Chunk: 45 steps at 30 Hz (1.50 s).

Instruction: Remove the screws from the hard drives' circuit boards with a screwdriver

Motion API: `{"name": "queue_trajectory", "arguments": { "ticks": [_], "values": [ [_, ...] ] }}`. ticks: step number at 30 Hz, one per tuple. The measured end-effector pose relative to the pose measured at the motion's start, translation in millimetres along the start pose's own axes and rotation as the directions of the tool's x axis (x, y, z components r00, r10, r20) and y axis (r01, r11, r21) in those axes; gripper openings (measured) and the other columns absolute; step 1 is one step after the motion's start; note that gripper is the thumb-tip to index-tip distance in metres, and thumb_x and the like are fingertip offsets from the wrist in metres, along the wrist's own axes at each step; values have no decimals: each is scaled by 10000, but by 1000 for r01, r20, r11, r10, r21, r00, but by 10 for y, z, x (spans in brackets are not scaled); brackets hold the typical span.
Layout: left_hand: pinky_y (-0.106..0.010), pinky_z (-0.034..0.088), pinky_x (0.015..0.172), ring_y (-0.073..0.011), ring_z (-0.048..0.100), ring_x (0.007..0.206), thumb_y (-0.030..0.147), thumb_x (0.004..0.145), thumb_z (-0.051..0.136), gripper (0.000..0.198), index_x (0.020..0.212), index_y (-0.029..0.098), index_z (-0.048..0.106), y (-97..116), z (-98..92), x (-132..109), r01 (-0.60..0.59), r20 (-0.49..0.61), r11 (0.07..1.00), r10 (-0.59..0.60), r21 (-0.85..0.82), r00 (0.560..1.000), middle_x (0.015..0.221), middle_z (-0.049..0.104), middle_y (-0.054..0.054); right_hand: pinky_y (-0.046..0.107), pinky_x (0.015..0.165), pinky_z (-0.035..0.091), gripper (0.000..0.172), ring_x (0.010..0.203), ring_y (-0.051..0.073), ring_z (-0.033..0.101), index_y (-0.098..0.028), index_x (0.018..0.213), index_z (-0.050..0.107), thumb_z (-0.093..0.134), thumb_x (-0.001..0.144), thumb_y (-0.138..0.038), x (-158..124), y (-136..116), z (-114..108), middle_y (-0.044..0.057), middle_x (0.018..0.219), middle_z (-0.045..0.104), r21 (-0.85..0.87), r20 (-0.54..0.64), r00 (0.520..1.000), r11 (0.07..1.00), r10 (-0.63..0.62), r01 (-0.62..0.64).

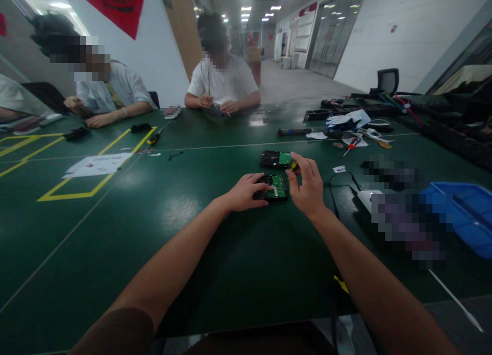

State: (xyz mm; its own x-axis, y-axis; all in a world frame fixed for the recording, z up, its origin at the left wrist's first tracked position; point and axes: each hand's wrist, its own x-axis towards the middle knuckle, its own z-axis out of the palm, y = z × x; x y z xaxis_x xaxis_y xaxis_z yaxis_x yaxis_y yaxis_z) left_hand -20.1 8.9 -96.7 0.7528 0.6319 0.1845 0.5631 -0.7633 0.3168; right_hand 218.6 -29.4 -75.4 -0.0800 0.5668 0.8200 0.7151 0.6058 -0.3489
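Note:
A hard drive (pixel 280 192) lies on the green table with its green circuit board facing up. My left hand (pixel 246 192) grips it from the left, thumb at the near edge and fingers over the top. Just beyond sits a second hard drive (pixel 270 159), black with a green board at its right end. Between the thumb and fingers of my right hand (pixel 308 186) is a yellow-and-black screwdriver (pixel 294 165), held above the right side of the drives. Its shaft and tip cannot be made out.
At right are a blue plastic basket (pixel 469 227), a white device with a black cable (pixel 336 191), and a red-handled screwdriver (pixel 351 146). A dark cylindrical tool (pixel 294 132) lies beyond the drives. Left, a paper sheet (pixel 96 164) overlaps yellow tape. Co-workers sit across the table.

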Motion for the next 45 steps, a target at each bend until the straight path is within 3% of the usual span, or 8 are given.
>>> {"name": "queue_trajectory", "arguments": {
  "ticks": [7,15,24,33,45],
  "values": [
    [-572,290,1181,-376,329,1487,511,856,722,566,1374,302,627,32,-26,-8,1,-1,1000,-1,-4,1000,1622,355,-126,536,944,579,550,1144,293,630,-284,1553,328,449,1017,-266,-27,57,35,131,1409,556,26,22,1000,1000,10,-10],
    [-589,284,1180,-382,329,1484,516,849,730,557,1363,324,634,-2,0,-3,4,-9,1000,-5,-21,1000,1630,350,-112,522,922,578,529,1075,287,631,-309,1499,411,541,986,-305,-11,57,-6,107,1222,623,-34,19,1000,999,17,-17],
    [-590,290,1176,-382,335,1481,520,847,731,578,1375,310,626,10,-12,-5,6,-8,1000,-6,-24,1000,1623,356,-129,523,961,562,500,1133,281,623,-290,1499,399,479,1006,-262,-3,44,-1,116,1333,603,-37,-21,1000,999,-7,6],
    [-582,288,1183,-374,337,1481,528,849,725,571,1374,324,628,-15,17,8,1,-12,1000,-1,-11,1000,1617,367,-114,474,813,599,500,1024,267,627,-300,1437,414,588,968,-306,-32,69,37,108,1247,595,-18,-74,997,1000,-8,7],
    [-576,285,1185,-378,346,1470,529,864,707,556,1373,320,629,34,-23,-6,9,-5,1000,-9,0,1000,1626,352,-113,500,865,580,505,1032,267,609,-307,1402,447,626,933,-253,-13,44,3,99,1202,590,-26,-84,996,1000,-16,14]
  ]
}}
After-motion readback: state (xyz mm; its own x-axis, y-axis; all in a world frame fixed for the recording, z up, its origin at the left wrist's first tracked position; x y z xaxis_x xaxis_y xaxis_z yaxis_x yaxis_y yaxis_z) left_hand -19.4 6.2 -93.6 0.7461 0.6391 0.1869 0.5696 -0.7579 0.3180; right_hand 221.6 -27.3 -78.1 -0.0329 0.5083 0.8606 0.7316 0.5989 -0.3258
